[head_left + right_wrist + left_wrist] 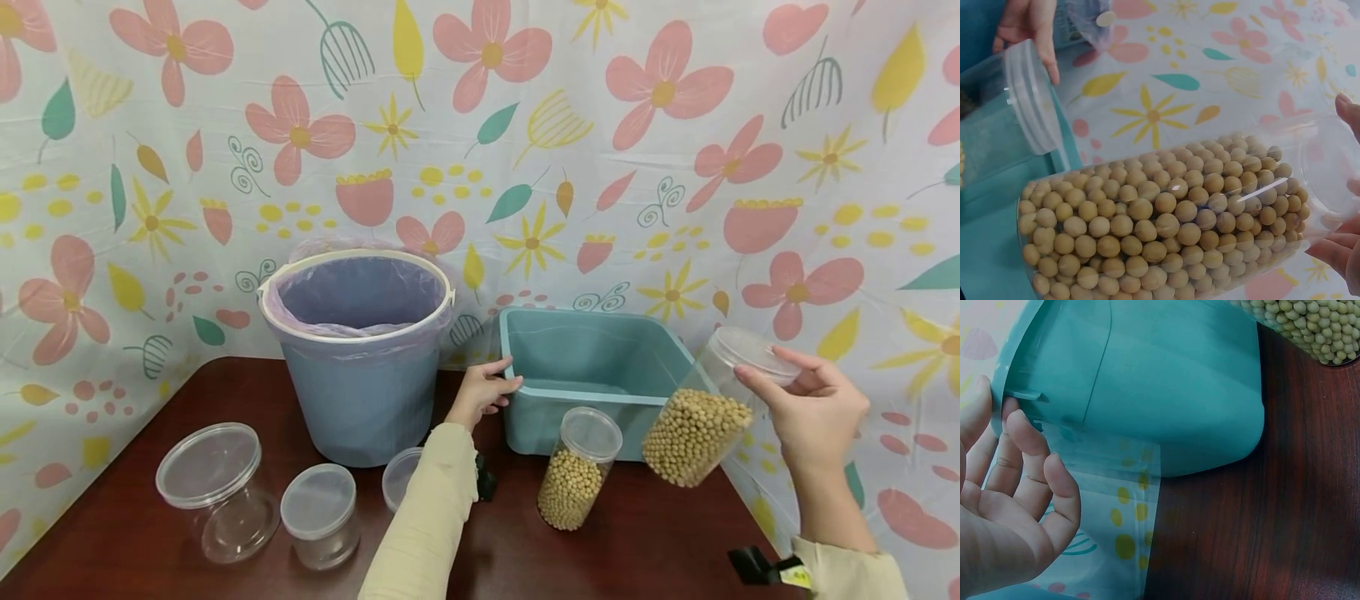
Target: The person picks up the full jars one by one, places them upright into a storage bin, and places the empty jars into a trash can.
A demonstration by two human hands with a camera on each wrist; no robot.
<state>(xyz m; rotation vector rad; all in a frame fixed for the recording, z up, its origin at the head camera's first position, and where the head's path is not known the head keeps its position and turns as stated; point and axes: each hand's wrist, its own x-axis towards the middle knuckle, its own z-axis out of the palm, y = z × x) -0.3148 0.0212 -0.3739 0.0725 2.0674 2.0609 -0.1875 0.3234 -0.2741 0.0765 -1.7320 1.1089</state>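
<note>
My right hand [819,410] grips a clear jar of soybeans [697,433] by its lid end. The jar is tilted, raised in front of the right side of the teal plastic bin [577,403]. In the right wrist view the soybeans [1160,225] fill most of the jar, while the fingers [1338,247] wrap its beanless end. With thumb and fingers, my left hand [483,392] pinches the bin's left rim, seen closer in the left wrist view at the rim [1000,381]. A second lidded jar of soybeans [572,487] stands on the table before the bin.
A blue bucket [360,408] with a plastic liner stands left of the bin. Lidded clear jars sit at the front left: a large one [213,467], a smaller one [318,504], and another [400,475] partly behind my left sleeve. Flowered cloth [525,167] hangs behind the brown table [510,558].
</note>
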